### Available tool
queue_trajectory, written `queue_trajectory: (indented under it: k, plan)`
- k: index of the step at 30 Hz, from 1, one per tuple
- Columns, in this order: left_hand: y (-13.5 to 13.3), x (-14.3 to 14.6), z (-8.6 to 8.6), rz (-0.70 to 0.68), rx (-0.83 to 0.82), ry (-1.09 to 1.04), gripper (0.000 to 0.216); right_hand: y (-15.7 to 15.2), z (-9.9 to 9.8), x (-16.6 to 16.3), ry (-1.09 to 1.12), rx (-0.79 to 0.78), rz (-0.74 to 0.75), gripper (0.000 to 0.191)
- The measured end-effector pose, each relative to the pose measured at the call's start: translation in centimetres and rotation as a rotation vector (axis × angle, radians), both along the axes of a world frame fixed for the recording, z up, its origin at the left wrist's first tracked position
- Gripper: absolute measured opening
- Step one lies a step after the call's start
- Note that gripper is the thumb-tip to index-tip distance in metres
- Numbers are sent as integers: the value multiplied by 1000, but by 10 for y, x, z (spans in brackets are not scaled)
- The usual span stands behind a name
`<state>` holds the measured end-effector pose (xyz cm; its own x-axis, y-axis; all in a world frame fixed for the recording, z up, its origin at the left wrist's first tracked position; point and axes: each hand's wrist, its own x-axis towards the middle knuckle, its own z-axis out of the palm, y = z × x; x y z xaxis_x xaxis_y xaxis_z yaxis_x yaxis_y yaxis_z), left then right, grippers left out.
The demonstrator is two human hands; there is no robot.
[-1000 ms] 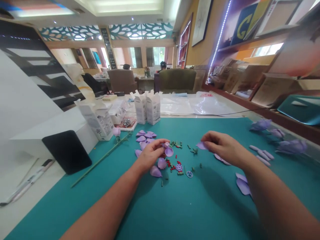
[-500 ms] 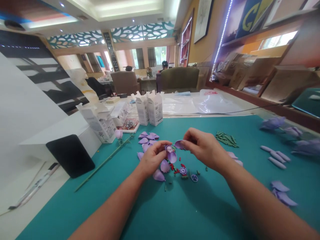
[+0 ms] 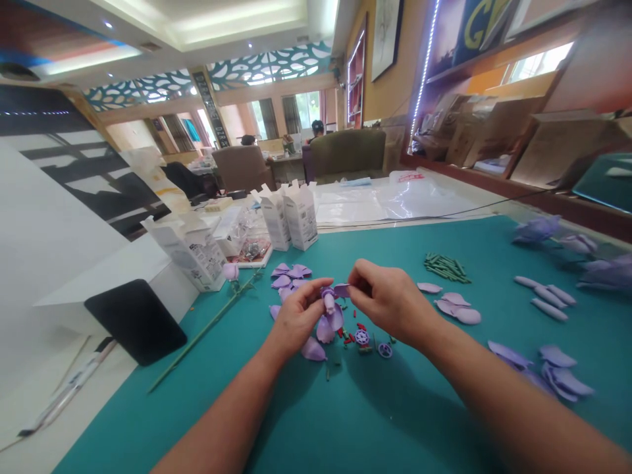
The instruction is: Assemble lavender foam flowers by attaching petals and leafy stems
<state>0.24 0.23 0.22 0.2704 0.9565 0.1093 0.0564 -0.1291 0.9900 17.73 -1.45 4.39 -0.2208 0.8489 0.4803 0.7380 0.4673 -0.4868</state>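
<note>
Petal-fitting looks like the step I'm running from the head view: my right hand (image 3: 390,303) is pinching a lilac petal (image 3: 341,289) against the bud (image 3: 328,300) my left hand (image 3: 296,319) is gripping, above the teal mat (image 3: 345,408). Seating it seems next.

R hand (image 3: 390,303) now closer to L hand (image 3: 296,319); foam petal (image 3: 342,289) moved against bud (image 3: 328,299)

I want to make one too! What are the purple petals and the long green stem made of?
The purple petals look like thin foam or soft plastic: dull, holding a curved shape. The green stem looks like smooth plastic, straight and evenly coloured; I can't tell what's inside.
</note>
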Motion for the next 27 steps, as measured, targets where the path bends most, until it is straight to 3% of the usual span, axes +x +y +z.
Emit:
queue_trajectory:
  k: [14, 27]
  plan:
    - [-1, 0, 0, 16, -43, 15, 45, 1, -5, -4, -41, 15, -35, 11]
    - [0, -1, -1, 23, 28, 74, 43, 1, -10, -4, -106, 122, -39, 11]
